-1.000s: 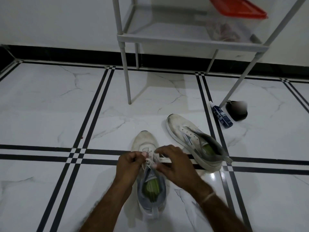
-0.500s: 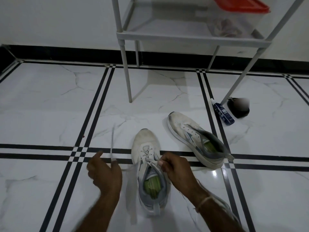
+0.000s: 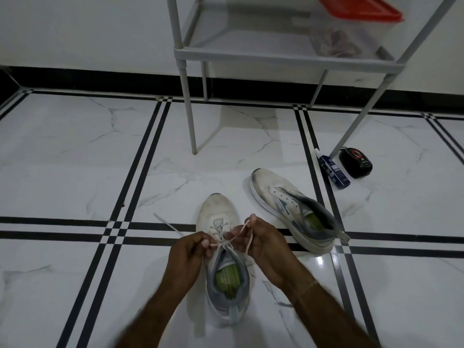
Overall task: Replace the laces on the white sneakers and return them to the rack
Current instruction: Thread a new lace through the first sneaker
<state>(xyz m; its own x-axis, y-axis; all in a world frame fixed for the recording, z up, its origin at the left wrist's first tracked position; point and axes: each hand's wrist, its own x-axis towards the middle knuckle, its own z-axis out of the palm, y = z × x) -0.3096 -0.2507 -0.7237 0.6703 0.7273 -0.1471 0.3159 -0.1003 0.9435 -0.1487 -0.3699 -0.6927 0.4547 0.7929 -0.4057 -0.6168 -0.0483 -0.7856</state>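
A white sneaker (image 3: pixel 216 212) with a green insole stands on the floor, toe pointing away from me, with a white lace (image 3: pixel 219 228) threaded through its lower eyelets. My left hand (image 3: pixel 187 257) pinches one lace end at the sneaker's left side. My right hand (image 3: pixel 263 243) pinches the other end, which loops up over its fingers. A second white sneaker (image 3: pixel 271 189), with no lace in its eyelets, lies to the right, angled toward the upper left. The grey rack (image 3: pixel 251 57) stands behind both sneakers.
A clear box with a red lid (image 3: pixel 364 11) sits on the rack's shelf. A blue bottle (image 3: pixel 332 169) and a black round object (image 3: pixel 355 163) lie by the rack's front right leg. The floor is white marble with black stripes.
My left hand, which had pulled the lace out to the left, has come back to the sneaker. Both hands now hold lace ends close together over the tongue.
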